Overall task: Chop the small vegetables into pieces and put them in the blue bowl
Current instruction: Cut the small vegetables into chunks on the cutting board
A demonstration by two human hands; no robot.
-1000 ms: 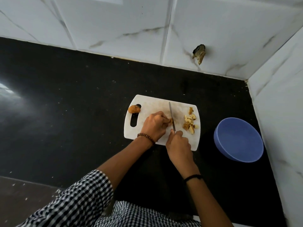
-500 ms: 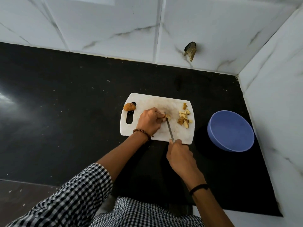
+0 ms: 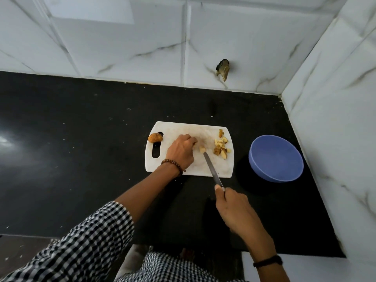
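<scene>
A white cutting board lies on the black counter. My left hand rests on its middle, fingers curled on a small vegetable that is mostly hidden. A pale cut piece lies just right of those fingers. My right hand is off the board's near edge, gripping a knife whose tip touches the cut piece. A pile of chopped pieces sits at the board's right side. One whole brown vegetable lies by the handle slot at the left. The blue bowl stands right of the board, with nothing visible inside.
White marble-tiled walls close the counter at the back and on the right, just beyond the bowl. A broken hole shows in the back wall. The black counter stretches far to the left. Its near edge lies below my arms.
My right hand has drawn the knife back toward me, off the board's near edge, leaving only the tip on the board. A cut piece now lies free beside my left fingers.
</scene>
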